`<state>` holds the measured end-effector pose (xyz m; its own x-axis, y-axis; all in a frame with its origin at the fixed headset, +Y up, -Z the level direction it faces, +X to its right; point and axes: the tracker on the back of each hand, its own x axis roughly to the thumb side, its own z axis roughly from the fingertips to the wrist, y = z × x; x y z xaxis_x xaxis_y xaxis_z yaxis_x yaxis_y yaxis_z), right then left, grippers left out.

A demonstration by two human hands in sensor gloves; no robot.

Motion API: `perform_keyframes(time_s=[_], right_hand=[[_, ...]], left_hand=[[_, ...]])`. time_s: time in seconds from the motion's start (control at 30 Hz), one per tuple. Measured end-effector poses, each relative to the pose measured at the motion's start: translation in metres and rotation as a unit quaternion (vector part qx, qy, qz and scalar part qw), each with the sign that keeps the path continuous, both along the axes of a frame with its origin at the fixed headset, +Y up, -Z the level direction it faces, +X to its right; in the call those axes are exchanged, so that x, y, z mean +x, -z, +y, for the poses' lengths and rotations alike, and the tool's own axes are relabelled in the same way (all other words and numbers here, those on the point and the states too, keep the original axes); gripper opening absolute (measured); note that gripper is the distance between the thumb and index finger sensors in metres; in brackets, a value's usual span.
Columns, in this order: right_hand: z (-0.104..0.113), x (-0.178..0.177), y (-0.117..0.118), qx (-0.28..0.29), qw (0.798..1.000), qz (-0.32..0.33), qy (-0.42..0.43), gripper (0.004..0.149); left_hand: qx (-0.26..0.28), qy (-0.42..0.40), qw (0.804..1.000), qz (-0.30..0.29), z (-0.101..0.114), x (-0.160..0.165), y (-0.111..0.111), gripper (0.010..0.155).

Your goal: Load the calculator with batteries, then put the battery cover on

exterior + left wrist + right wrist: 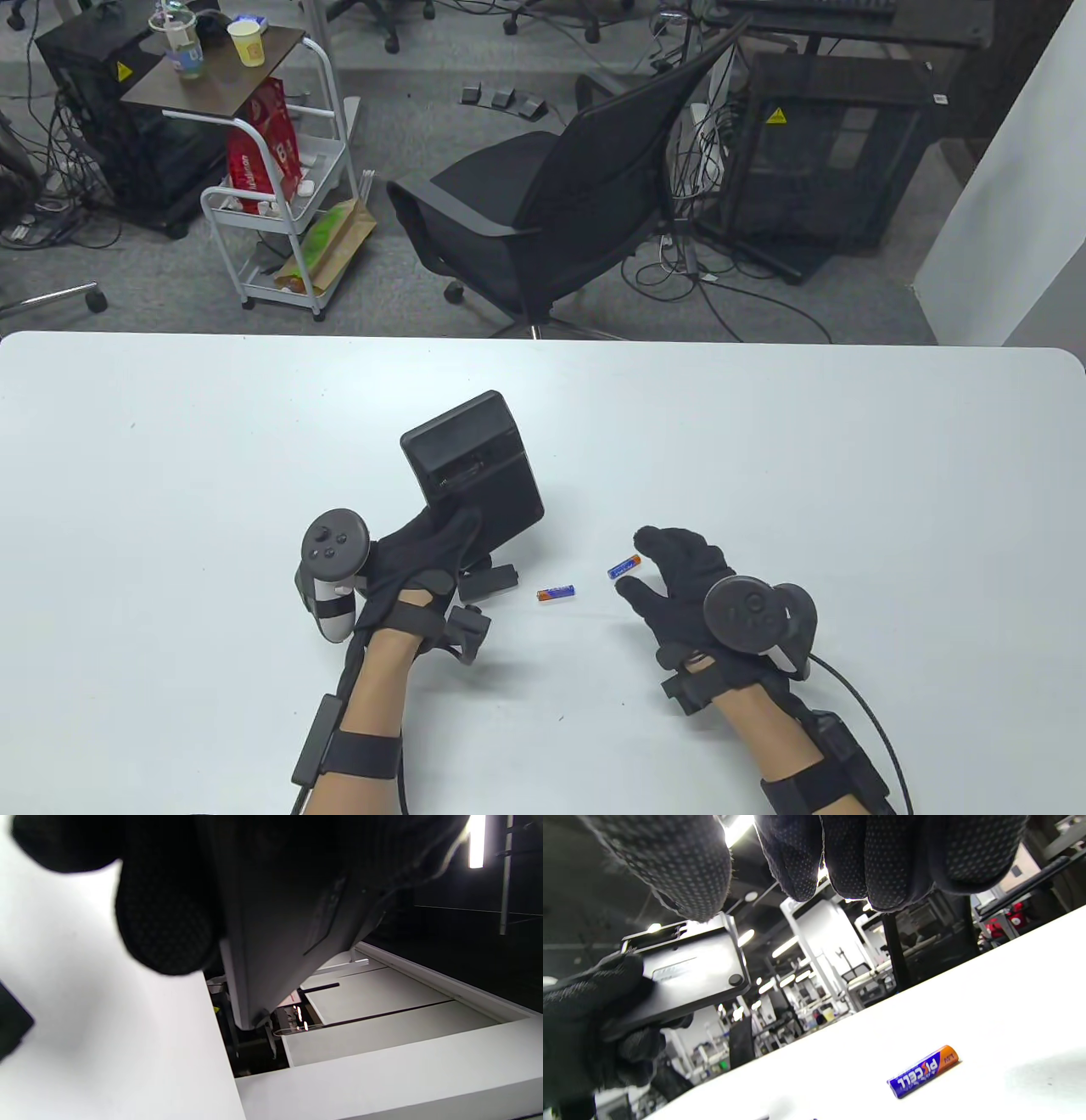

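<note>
My left hand (424, 552) grips the near end of the black calculator (475, 463) and holds it back-side up, lifted off the white table (848, 475); its open battery bay (462, 475) faces up. In the right wrist view the calculator (687, 971) is clearly raised in the left glove. Two blue-and-orange batteries lie on the table: one (556, 592) in the middle, one (624, 566) just under my right hand (657, 564). That hand hovers open above the battery (922, 1071), fingers (865, 857) spread, touching nothing. A small black piece (488, 581), perhaps the battery cover, lies by my left wrist.
A black office chair (551, 195) stands beyond the table's far edge, with a white trolley (280, 195) to its left and black cabinets behind. A cable (865, 722) runs from my right forearm across the table's near right.
</note>
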<state>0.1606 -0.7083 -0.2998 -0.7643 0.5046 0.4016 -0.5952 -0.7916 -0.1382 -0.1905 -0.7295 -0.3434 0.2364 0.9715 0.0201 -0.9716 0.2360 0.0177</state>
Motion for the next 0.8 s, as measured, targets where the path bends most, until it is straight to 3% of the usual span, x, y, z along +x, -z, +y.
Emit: perform_keyframes(time_s=[0.2,0.4,0.6,0.8], right_hand=[[0.001,-0.033,0.002,0.012,0.991,0.036,-0.132,0.062],[-0.006,-0.069,0.005,0.01,0.977,0.066,-0.201,0.06],[-0.009,-0.098,0.009,0.023,0.953,0.074,-0.293,0.058],[-0.018,-0.123,0.017,-0.005,0.928,0.084,-0.363,0.055]], left_hand=[[-0.003,0.024,0.999,0.042,0.003,-0.009,-0.001,0.061],[0.0,0.051,0.996,0.072,0.008,-0.017,-0.003,0.06],[-0.002,0.073,0.993,0.093,0.011,-0.023,-0.005,0.06],[-0.004,0.072,0.993,0.098,0.011,-0.024,-0.005,0.06]])
